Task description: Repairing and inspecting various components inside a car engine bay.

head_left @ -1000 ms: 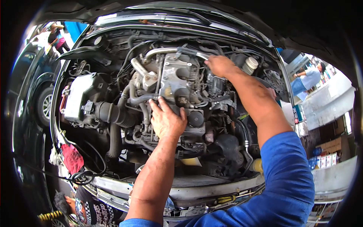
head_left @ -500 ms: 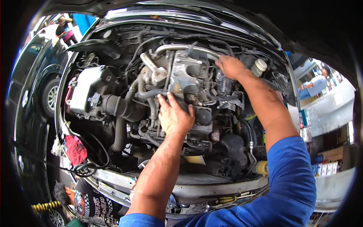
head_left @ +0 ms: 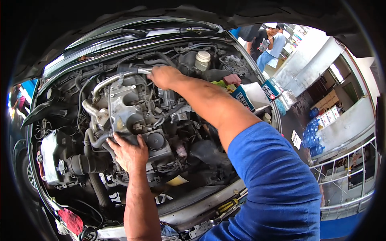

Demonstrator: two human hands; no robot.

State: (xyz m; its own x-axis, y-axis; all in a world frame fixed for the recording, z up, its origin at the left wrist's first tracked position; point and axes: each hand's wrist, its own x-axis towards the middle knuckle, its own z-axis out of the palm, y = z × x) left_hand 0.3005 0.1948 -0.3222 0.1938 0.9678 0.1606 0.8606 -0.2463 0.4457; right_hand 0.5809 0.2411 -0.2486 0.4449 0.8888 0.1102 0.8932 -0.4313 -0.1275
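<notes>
Under the raised hood, my left hand [head_left: 129,154] lies on the front end of the grey engine cover [head_left: 117,106], beside the round black oil filler cap [head_left: 155,141]. Its fingers are stretched out and hold nothing. Farther back, my right hand [head_left: 164,77] is closed at the right end of a curved silver metal pipe [head_left: 114,81] that arches over the rear of the engine. The hand hides that end of the pipe. A bent rubber hose [head_left: 98,141] runs just left of my left fingertips.
An air filter box [head_left: 56,154] with a ribbed intake hose [head_left: 86,164] sits at left. A red cloth [head_left: 71,220] hangs at the front left corner. A white-capped reservoir [head_left: 202,59] stands behind my right arm. Boxes [head_left: 244,98] rest on the right fender. Two people stand beyond.
The view has turned to the right, so the engine sits farther left and more of the shop shows. Both hands keep about the same places on the engine.
</notes>
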